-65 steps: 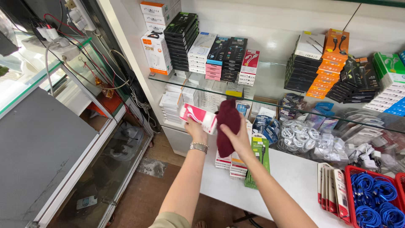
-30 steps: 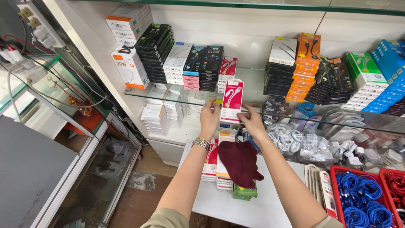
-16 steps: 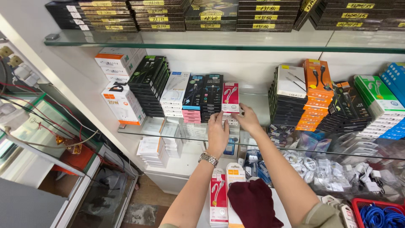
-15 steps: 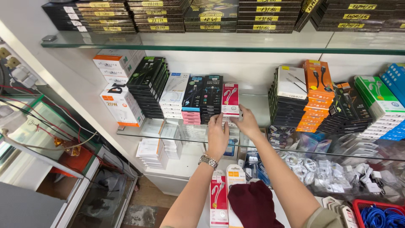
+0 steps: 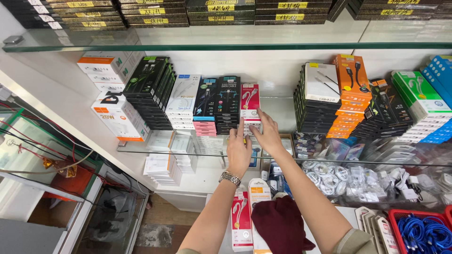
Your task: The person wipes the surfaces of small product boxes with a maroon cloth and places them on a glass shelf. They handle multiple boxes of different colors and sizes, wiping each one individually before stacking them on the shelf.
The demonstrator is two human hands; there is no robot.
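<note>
A short stack of red-and-white cable boxes (image 5: 250,104) stands on the middle glass shelf (image 5: 179,153), between black boxes and a bare gap. My right hand (image 5: 267,135) lies with spread fingers against the lower boxes of that stack. My left hand (image 5: 238,151), with a metal watch on the wrist, is just left of it, index finger pointing up and touching the stack's bottom edge. Neither hand grips a box.
A dark red cloth (image 5: 280,224) lies on the white counter below, beside more red-and-white boxes (image 5: 241,221). A red basket of blue cables (image 5: 422,233) sits at the lower right. Orange boxes (image 5: 351,77), black box stacks (image 5: 149,89) and bagged white cables (image 5: 339,175) fill the shelves.
My hands carried a red-and-white box up from the counter and set it on the shelf stack. The red cloth stayed on the counter. The view tilted upward.
</note>
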